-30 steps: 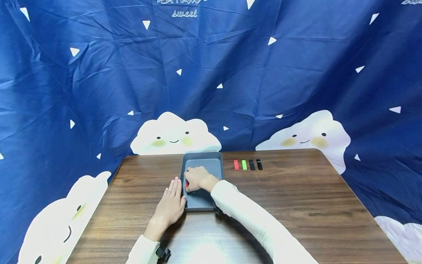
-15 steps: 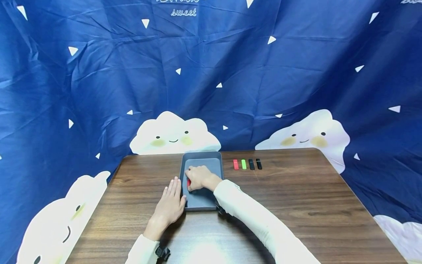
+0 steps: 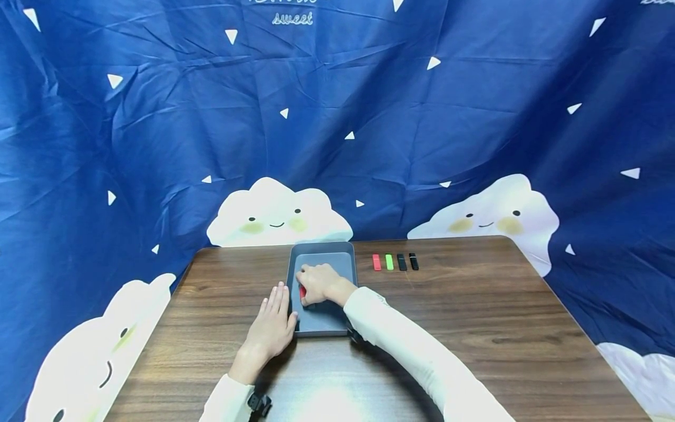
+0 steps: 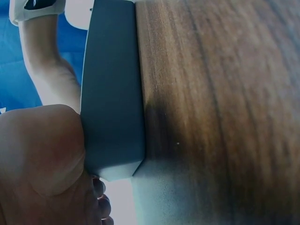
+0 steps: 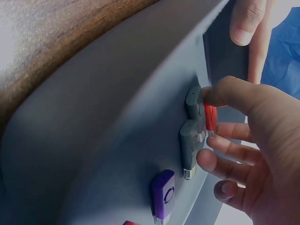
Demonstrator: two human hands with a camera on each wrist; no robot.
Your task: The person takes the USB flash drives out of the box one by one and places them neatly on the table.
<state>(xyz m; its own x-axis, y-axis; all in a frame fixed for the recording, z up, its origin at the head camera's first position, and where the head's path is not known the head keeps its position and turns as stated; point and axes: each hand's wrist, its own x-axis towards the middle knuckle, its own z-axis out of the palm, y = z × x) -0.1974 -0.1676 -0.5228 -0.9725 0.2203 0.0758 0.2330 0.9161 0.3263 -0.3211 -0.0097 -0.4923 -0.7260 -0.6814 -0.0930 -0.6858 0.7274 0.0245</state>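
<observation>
My right hand (image 3: 320, 283) reaches down into a dark grey tray (image 3: 323, 334) and pinches a red USB stick (image 5: 210, 116) between thumb and finger, near the tray's left wall. Right beside it in the right wrist view lie two grey USB sticks (image 5: 188, 146), and a purple USB stick (image 5: 163, 193) lies farther off. A scrap of something red (image 5: 130, 223) shows at that view's bottom edge. My left hand (image 3: 270, 329) rests with straight fingers along the outside of the tray's left wall; its palm is against the wall in the left wrist view.
To the tray's right, a row of small sticks lies near the table's back edge: a red one (image 3: 377, 262), a green one (image 3: 389, 262) and two black ones (image 3: 402, 262). The wooden table (image 3: 474, 328) ends at a blue curtain (image 3: 337, 88).
My right hand has shifted slightly to the right with the red USB stick, away from the tray's left wall, then stayed nearly still. The left hand keeps its place.
</observation>
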